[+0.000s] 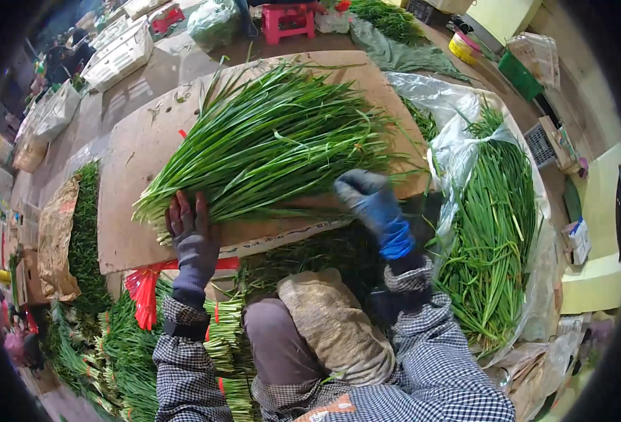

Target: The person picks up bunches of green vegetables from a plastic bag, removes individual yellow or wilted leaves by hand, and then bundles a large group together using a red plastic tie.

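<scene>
A large loose pile of long green Chinese chives (279, 142) lies across a worn wooden board (126, 221), its pale stem ends at the lower left. My left hand (189, 232), in a grey glove with bare fingertips, touches the stem ends at the board's near edge, fingers extended. My right hand (363, 195), in a grey and blue glove, is at the pile's lower right edge with its fingers curled; whether it holds a leaf is unclear. Red ties (144, 295) hang from the board's near edge, below my left hand.
Bundled chives with red bands (131, 343) are stacked at lower left. To the right, more chives (490, 237) lie in a plastic-lined container. A brown sack (57, 237) stands left of the board. White crates (120, 58) and a red stool (288, 21) are beyond it.
</scene>
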A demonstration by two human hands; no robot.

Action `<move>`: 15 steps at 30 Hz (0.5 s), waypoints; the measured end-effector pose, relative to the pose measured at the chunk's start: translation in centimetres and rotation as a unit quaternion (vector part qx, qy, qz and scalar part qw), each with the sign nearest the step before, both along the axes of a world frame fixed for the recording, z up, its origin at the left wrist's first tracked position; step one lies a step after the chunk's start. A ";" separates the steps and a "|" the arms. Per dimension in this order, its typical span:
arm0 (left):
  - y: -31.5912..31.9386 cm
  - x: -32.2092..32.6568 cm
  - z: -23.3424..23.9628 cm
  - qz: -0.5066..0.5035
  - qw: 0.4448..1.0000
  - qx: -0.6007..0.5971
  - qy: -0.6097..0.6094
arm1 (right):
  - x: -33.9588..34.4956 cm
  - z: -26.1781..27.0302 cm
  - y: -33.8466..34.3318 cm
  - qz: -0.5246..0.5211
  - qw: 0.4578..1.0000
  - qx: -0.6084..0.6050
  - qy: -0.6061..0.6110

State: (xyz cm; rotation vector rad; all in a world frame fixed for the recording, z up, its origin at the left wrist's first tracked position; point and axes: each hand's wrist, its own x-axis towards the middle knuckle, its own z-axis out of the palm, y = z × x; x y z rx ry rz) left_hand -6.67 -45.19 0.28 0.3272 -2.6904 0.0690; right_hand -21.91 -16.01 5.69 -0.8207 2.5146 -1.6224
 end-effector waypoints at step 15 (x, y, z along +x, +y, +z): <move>-0.3 0.3 0.0 0.027 0.999 -0.018 -0.044 | -8.0 -0.8 5.7 -0.080 0.995 -0.056 0.009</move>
